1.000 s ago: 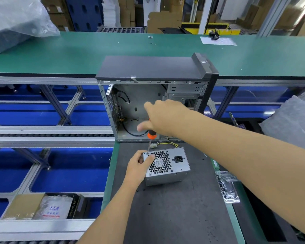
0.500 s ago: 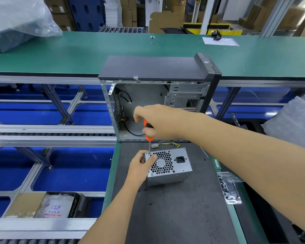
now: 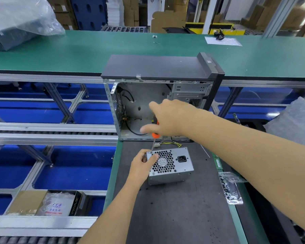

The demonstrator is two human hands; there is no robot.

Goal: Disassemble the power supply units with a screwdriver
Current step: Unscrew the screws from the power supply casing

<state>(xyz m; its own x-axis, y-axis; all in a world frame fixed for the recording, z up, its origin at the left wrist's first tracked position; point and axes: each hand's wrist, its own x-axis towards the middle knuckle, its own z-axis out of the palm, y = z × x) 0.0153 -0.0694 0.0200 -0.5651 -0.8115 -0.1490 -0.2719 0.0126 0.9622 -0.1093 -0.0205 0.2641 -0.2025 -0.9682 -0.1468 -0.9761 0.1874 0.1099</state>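
the power supply unit (image 3: 170,165) sits on the dark work mat (image 3: 174,213), fan grille face up toward me, with the power socket at its 3 o'clock side and its yellow and black cable bundle (image 3: 167,143) trailing off at 12 o'clock. my screwdriver (image 3: 154,140) has its tip planted at the grille's top-left corner screw, about 10 o'clock on the face, shaft leaning up to the orange handle. my right hand (image 3: 169,118) wraps that handle, though the index finger sticks out straight and blurred, so i judge i'm mid-twist. my left hand (image 3: 142,164) steadies the unit from 9 o'clock, thumb laid over the grille edge, the other fingers curled round the side wall.

to do this well i'd keep the shaft in line with the screw and press down while turning, since a tilted tip could cam out and chew the head. the left grip should stop the casing from spinning on the mat.

beyond, at 12 o'clock, the opened computer case (image 3: 158,103) stands with loose cables inside. a clear bag of screws (image 3: 231,187) lies at 3 o'clock on the mat's edge, handy for whatever comes out. a cardboard box (image 3: 44,203) sits low at 8 o'clock.
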